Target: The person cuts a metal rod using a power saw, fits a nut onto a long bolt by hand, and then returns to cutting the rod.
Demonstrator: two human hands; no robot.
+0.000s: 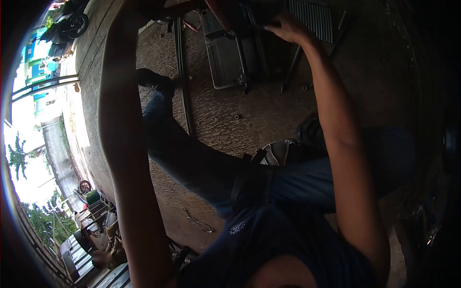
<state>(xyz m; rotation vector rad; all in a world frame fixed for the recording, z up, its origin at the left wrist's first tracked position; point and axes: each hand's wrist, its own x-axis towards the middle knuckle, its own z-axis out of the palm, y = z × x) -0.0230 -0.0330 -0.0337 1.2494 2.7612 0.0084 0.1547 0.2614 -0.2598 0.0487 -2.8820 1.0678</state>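
Note:
My left arm reaches up to the top edge, where my left hand (146, 6) is in deep shadow and partly cut off; its fingers are hidden. Beside it is a reddish-brown metal piece (222, 14), running in from the top edge. My right hand (289, 30) is at the top centre, its fingers bent round a dark part that I cannot make out. Just below the metal piece lies a dark rectangular panel (223, 62) with a raised rim. A thin metal leg (241, 57) stands over that panel.
A ribbed metal panel (314, 19) lies beyond my right hand. Long metal bars (184, 91) run along the rough floor near my shoe (156, 80). A small ring (237, 116) lies on the floor. Bent wire or a tool (198, 222) lies lower left. A motorcycle (69, 26) stands outside.

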